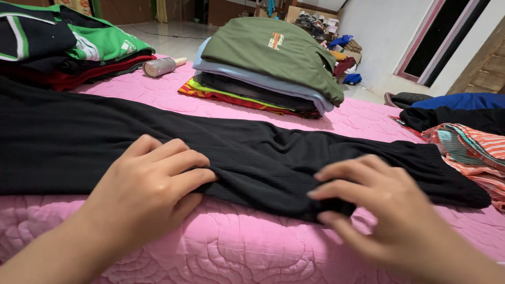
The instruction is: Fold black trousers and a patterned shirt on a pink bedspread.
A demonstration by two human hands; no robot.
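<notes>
A long black garment [105,137] lies stretched left to right across a pink quilt [221,252], reaching from the far left edge of the view to a narrower end at the right. Both hands work at its near edge.

The left hand [150,184] comes in from the near left, forearm angled up and to the right. It lies palm down on the cloth, knuckles raised, fingers curled toward the right. The fingertips press into a bunched fold near the middle of the garment, the thumb tucked under at the near edge, so the hand is partly closed on the fabric.

The right hand [368,202] enters from the near right corner, wrist low, back of the hand facing up. Its fingers are spread and bent, pointing left. The upper fingertips rest on top of the black cloth, while the thumb and lowest finger hook at the near hem, pinching the edge loosely. The hand is half open, not a fist.

Beyond the garment, at the far middle, sits a stack of folded clothes [268,68] with an olive shirt on top. At the far left is a second pile [63,47] with green and dark pieces, and a silver roll [159,67] lies just right of it. At the right edge lies striped cloth [473,150], with dark and blue pieces beyond it.
</notes>
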